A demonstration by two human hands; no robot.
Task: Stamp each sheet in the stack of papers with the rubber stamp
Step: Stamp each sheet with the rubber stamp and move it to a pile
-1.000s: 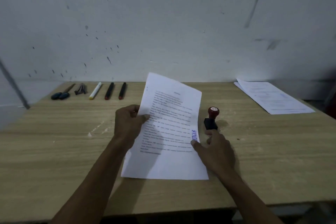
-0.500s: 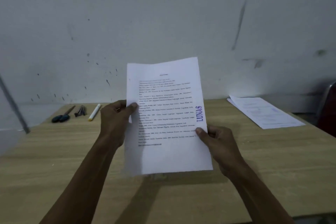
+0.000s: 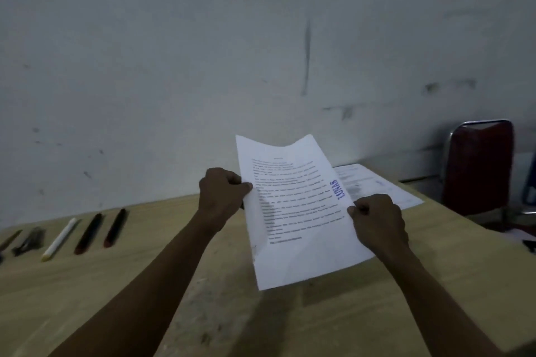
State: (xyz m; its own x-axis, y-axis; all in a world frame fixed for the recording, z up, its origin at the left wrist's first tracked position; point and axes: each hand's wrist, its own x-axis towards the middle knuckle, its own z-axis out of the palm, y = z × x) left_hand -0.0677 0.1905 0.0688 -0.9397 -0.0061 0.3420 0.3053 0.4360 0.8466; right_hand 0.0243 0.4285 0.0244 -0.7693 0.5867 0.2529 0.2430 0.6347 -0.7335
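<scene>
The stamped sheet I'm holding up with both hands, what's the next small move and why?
Probably carry the stamped sheet rightward and lay it on the pile of papers at the table's far right. It already bears a blue stamp mark near its right edge, and the left hand and right hand pinch its side edges, holding it lifted off the table.

The setting was a plain office workspace: a wood-grain counter (image 3: 87, 284) against a scuffed white wall (image 3: 174, 66), markers (image 3: 88, 233) laid in a row, printed papers (image 3: 377, 185), a red chair (image 3: 478, 165).
</scene>
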